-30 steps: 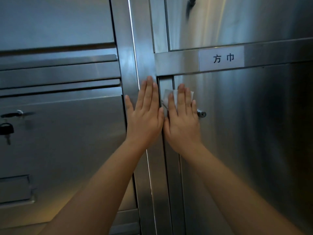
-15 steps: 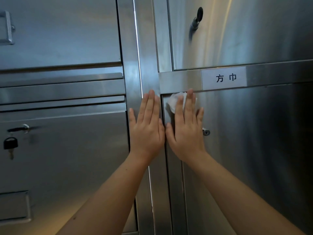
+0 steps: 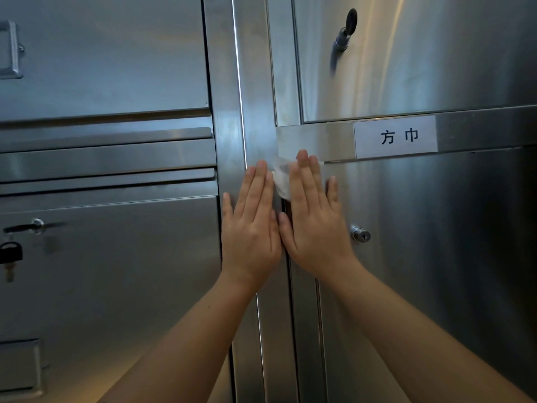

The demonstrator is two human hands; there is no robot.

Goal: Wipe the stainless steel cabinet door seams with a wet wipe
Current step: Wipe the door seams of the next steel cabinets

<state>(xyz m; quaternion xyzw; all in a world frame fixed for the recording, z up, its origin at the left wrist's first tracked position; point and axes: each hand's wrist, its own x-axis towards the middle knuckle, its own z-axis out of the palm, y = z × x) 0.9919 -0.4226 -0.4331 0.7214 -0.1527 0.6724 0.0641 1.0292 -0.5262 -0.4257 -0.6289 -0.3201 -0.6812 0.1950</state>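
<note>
Nearest the camera, the left hand (image 3: 251, 228) lies flat on the upright steel post (image 3: 252, 82) between the cabinet columns. Its fingers are straight and close together, thumb out to the left; it holds nothing. Just beside it, with the thumbs almost touching, the right hand (image 3: 315, 225) lies flat on the lower right door (image 3: 421, 257). Its fingers are straight, with the little finger spread apart. Under its fingertips it presses the wet wipe (image 3: 281, 178) against the steel.

Wipe location: top left corner of the lower right door, over the upper end of the vertical seam (image 3: 287, 286) between post and door. White crumpled edges show left of and above the fingers.

A round lock (image 3: 360, 234) sits on the same door, just right of the right hand. Above the door, the crossbar carries a white label (image 3: 395, 137) with two black characters. Higher up, the upper right door (image 3: 421, 53) has a black-headed key (image 3: 344, 30) in its lock. On the far left, a lower door (image 3: 116, 271) has a key inserted with a second black key (image 3: 10, 254) hanging from it.
</note>
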